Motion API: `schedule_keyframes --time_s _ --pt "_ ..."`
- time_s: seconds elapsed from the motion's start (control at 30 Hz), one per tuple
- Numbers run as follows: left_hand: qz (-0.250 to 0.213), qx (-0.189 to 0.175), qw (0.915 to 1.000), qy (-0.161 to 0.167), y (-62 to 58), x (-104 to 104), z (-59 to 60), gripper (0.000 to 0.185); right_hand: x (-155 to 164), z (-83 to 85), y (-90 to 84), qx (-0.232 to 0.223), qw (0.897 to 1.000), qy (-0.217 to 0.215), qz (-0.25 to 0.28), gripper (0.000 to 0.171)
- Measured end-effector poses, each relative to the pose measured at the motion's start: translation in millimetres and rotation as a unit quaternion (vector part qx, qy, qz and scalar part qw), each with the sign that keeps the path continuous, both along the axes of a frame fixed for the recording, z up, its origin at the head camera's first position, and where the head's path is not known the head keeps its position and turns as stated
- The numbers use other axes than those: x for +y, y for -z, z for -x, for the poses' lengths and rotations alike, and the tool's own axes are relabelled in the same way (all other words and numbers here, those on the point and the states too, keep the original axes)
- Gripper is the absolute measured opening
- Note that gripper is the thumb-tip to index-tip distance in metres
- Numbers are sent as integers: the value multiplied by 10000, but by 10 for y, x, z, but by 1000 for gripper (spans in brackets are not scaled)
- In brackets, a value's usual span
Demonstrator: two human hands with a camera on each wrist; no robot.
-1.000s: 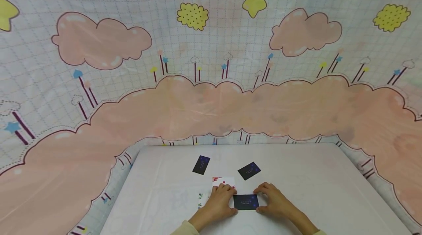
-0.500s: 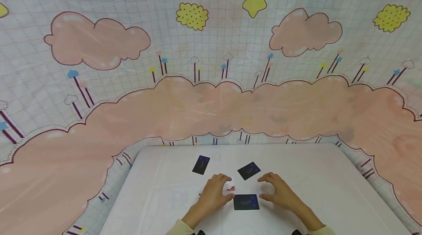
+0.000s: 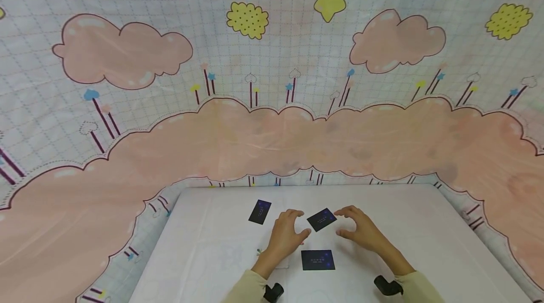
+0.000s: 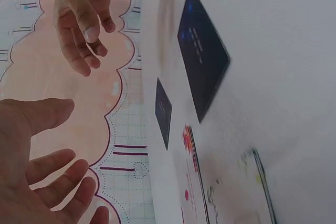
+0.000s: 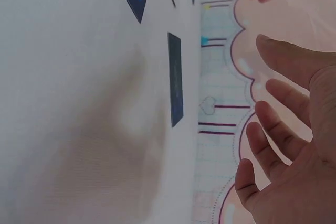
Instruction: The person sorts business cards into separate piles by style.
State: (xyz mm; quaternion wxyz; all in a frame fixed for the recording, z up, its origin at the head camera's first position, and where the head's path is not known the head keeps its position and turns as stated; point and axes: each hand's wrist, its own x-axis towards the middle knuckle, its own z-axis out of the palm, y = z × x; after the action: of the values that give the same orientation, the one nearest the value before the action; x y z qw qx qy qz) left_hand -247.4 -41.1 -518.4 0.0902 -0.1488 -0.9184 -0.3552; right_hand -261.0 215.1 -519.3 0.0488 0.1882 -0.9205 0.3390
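Note:
My left hand (image 3: pixel 286 234) and right hand (image 3: pixel 363 230) hover at either side of a tilted black card (image 3: pixel 321 219) with blue spots, thumbs and fingers spread, nothing held. The right fingertips come right up to the card's corner in the head view. Closer to me, a second black card (image 3: pixel 318 260) lies straight on the white table. In the left wrist view, the left hand (image 4: pixel 50 156) shows loosely spread fingers above the table; so does the right hand (image 5: pixel 299 124) in the right wrist view.
Another black card (image 3: pixel 259 212) lies at the back left. A white card with red flowers (image 4: pixel 191 182) and a white one with green leaves (image 4: pixel 239 190) lie by the left hand, mostly hidden in the head view. A patterned cloth (image 3: pixel 297 142) rises behind the table (image 3: pixel 204 227).
Both hands have let go of the front black card, leaving it flat, and moved away from me to the tilted black card. The cards have hardly shifted.

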Motion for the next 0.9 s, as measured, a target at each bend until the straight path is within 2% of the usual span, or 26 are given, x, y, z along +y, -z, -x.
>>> schedule_keyframes --time_s 0.1,0.3,0.57,0.9 --pt "-93 -43 9999 -94 9 83 59 47 3 77 16 -137 9999 30 81 47" --pt "-164 -55 9997 -168 68 210 179 45 17 233 42 -124 9998 -79 116 48" --pt "-254 -350 9986 -318 152 291 277 46 35 389 96 -316 9990 -276 150 49" --pt "26 -447 9974 -570 314 370 396 53 28 529 156 -590 9979 -233 -138 48"
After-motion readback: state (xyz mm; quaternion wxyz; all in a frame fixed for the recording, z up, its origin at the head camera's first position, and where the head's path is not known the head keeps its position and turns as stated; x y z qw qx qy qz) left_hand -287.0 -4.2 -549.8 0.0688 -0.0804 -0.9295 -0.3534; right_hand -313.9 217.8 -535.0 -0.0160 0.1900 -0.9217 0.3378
